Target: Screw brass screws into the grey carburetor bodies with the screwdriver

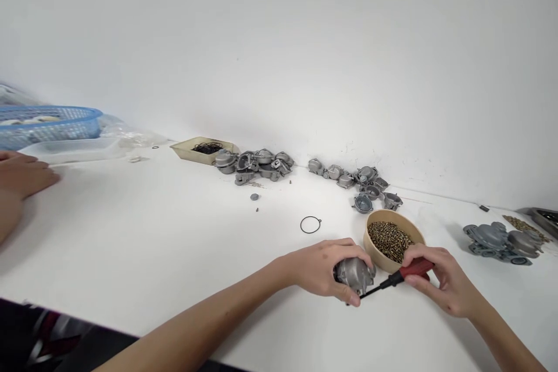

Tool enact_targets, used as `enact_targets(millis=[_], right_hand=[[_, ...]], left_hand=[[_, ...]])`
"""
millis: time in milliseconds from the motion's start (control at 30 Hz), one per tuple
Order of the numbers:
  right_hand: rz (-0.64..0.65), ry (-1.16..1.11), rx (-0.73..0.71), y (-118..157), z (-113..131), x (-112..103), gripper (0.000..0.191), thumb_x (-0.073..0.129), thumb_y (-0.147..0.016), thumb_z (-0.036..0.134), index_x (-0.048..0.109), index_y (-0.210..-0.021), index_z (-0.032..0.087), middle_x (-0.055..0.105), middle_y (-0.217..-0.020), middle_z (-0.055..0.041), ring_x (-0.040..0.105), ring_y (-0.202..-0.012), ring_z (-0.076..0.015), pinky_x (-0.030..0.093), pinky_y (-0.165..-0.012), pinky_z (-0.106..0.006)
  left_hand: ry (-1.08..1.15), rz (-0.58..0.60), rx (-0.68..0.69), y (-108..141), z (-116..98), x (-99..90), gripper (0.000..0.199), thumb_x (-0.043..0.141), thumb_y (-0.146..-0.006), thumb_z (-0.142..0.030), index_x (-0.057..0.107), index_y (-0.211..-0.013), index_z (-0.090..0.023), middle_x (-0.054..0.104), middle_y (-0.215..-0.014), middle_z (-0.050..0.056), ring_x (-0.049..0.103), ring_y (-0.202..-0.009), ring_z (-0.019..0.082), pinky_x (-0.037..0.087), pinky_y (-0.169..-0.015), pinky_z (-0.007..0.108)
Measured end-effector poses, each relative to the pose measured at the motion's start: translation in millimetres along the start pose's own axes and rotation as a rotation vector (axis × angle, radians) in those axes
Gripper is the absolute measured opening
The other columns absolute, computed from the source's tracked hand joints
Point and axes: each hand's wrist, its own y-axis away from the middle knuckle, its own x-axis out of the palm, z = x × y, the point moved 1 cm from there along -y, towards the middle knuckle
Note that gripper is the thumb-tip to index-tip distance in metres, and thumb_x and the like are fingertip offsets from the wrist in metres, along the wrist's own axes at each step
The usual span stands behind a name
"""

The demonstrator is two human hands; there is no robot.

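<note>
My left hand (326, 270) is wrapped round a grey cast-metal housing (355, 273) just above the white table. In my right hand (444, 282) is a screwdriver (416, 268) with a red and black handle. Its dark shaft slants down to the left, and the tip is by the housing's lower edge, close to my left thumb; whether it sits on a screw I cannot tell. Directly behind both hands stands a round tan bowl (416, 231) full of small brass-coloured screws (390, 239). A thin black gasket ring (310, 225) lies flat beyond my left hand.
Grey metal housings lie in groups along the wall (264, 164), (366, 177) and at the right (492, 238). A tray (185, 151) holds black rings. Far left are a blue basket (82, 128), a white tray (78, 151) and another person's hand (26, 174).
</note>
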Motion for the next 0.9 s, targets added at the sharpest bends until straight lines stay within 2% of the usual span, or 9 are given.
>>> enact_targets(millis=[100, 233, 367, 467, 700, 900], right_hand=[[-0.059, -0.026, 0.000, 4, -3, -7, 0.010, 0.065, -0.099, 0.030, 0.066, -0.095, 0.021, 0.068, -0.077, -0.0050, 0.063, -0.062, -0.0158, 0.053, -0.054, -0.022], [-0.178, -0.071, 0.064, 9, -7, -19, 0.016, 0.072, -0.095, 0.035, 0.069, -0.091, 0.020, 0.066, -0.075, -0.0045, 0.061, -0.059, -0.0146, 0.050, -0.050, -0.021], [-0.379, -0.121, 0.181, 10, -6, -19, 0.028, 0.078, -0.090, 0.046, 0.070, -0.085, 0.020, 0.061, -0.070, -0.0033, 0.052, -0.055, -0.0127, 0.043, -0.047, -0.022], [-0.465, -0.152, 0.193, 10, -8, -15, 0.030, 0.078, -0.089, 0.048, 0.070, -0.085, 0.020, 0.059, -0.069, -0.0024, 0.048, -0.054, -0.0121, 0.039, -0.048, -0.023], [-0.446, -0.285, 0.240, 10, -18, -9, 0.033, 0.079, -0.087, 0.050, 0.068, -0.087, 0.018, 0.056, -0.068, -0.0019, 0.044, -0.054, -0.0118, 0.035, -0.047, -0.024], [-0.419, -0.331, 0.275, 9, -18, -3, 0.033, 0.079, -0.087, 0.049, 0.068, -0.088, 0.018, 0.055, -0.070, -0.0012, 0.042, -0.055, -0.0108, 0.031, -0.049, -0.024]], left_hand=[[-0.018, -0.003, 0.047, -1, 3, 2.4, 0.064, 0.079, -0.078, -0.071, 0.065, -0.128, -0.033, 0.064, -0.129, 0.007, 0.058, -0.123, 0.033, 0.043, -0.109, 0.045], [0.028, -0.068, 0.047, -2, 7, 3.3, 0.063, 0.079, -0.080, -0.069, 0.064, -0.128, -0.031, 0.067, -0.129, 0.008, 0.061, -0.119, 0.033, 0.047, -0.103, 0.045], [0.250, -0.110, 0.008, -3, 13, 2.5, 0.061, 0.073, -0.087, -0.065, 0.060, -0.134, -0.029, 0.071, -0.120, 0.007, 0.067, -0.104, 0.026, 0.054, -0.089, 0.037], [0.368, -0.130, -0.032, -1, 16, 0.8, 0.058, 0.066, -0.093, -0.066, 0.059, -0.136, -0.028, 0.072, -0.110, 0.006, 0.067, -0.096, 0.023, 0.053, -0.082, 0.033], [0.296, -0.074, -0.004, -1, 17, -3.8, 0.055, 0.058, -0.094, -0.072, 0.069, -0.117, -0.023, 0.069, -0.101, 0.005, 0.060, -0.086, 0.019, 0.046, -0.076, 0.029], [0.286, -0.044, 0.027, -3, 18, -4.3, 0.052, 0.058, -0.096, -0.070, 0.069, -0.117, -0.023, 0.068, -0.097, 0.004, 0.057, -0.081, 0.017, 0.043, -0.073, 0.027]])
